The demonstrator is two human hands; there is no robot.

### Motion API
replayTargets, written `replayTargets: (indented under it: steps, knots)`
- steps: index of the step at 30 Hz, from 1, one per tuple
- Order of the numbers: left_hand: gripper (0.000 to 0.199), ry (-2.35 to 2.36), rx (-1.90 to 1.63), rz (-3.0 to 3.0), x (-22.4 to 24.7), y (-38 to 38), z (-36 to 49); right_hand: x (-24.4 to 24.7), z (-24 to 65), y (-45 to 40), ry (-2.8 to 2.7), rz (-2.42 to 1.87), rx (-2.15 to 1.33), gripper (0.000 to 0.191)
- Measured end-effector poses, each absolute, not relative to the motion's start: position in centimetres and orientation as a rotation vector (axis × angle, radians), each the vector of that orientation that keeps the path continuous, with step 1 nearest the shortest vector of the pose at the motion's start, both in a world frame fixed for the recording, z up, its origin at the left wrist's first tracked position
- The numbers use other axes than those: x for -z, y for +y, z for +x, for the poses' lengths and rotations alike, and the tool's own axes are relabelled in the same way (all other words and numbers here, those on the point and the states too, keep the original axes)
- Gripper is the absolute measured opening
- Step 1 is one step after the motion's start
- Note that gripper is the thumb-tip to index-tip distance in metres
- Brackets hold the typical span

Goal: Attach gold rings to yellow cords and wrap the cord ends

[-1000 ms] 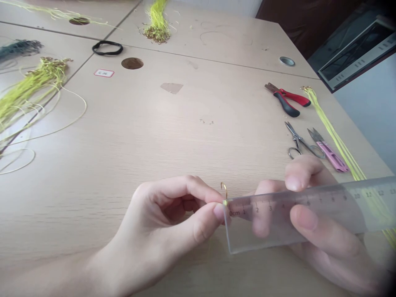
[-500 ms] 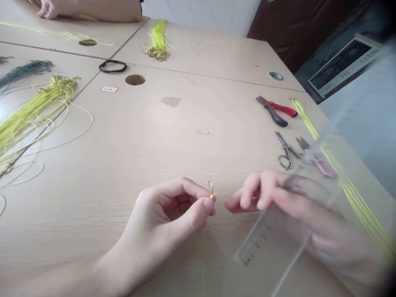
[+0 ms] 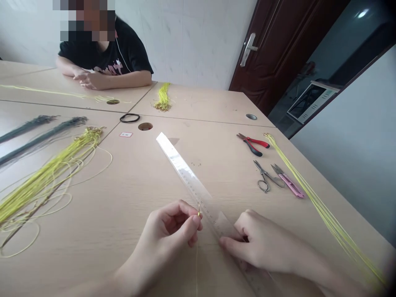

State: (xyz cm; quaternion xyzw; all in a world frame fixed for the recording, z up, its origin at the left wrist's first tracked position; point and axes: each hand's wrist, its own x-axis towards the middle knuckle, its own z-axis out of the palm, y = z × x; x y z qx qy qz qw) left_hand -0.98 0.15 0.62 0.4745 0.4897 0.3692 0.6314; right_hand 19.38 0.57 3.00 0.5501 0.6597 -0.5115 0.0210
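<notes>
Nearby, pliers (image 3: 253, 144) and scissors (image 3: 264, 176) lie beyond hands (image 3: 177, 225) pinching hook (image 3: 199, 209) and ruler (image 3: 192, 181).

The single head-worn view looks forward and down over the table (image 3: 139, 173) from close above.

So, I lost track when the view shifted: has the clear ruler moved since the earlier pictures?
Yes, leftward: the ruler overlapped the yellow strands on the right; now its far end lies by the brownish patch.
</notes>
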Motion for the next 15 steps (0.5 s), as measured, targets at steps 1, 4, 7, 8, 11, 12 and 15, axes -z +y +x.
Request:
replayTargets:
  steps: [1, 4, 7, 8, 11, 12, 15]
  knots:
    - [0.018, 1.115, -0.85, 1.091, -0.5, 0.2, -1.0, -2.7, 19.4, 0.5, 2.1, 1.719, 1.517, 0.047]
    - [0.018, 1.088, -0.864, 1.111, -0.4, 0.2, -0.9, -2.4, 19.9, 0.5, 2.268, 1.795, 1.186, 0.056]
    - [0.018, 1.084, -0.876, 1.123, -0.6, 0.1, -0.8, -2.9, 21.2, 0.7, 2.276, 1.918, 0.832, 0.059]
    - [0.018, 1.089, -0.874, 1.132, -0.6, 0.1, -0.7, -3.1, 21.7, 0.8, 2.243, 1.936, 0.747, 0.06]
    - [0.018, 1.101, -0.849, 1.159, -0.8, 0.0, -0.7, -3.3, 23.4, 1.1, 2.193, 1.823, 0.695, 0.064]
    - [0.018, 1.102, -0.839, 1.163, -0.8, 0.0, -0.7, -3.2, 23.8, 1.2, 2.198, 1.776, 0.72, 0.066]
    - [0.018, 1.095, -0.818, 1.168, -0.7, 0.1, -0.8, -3.4, 24.5, 1.5, 2.277, 1.803, 0.862, 0.063]
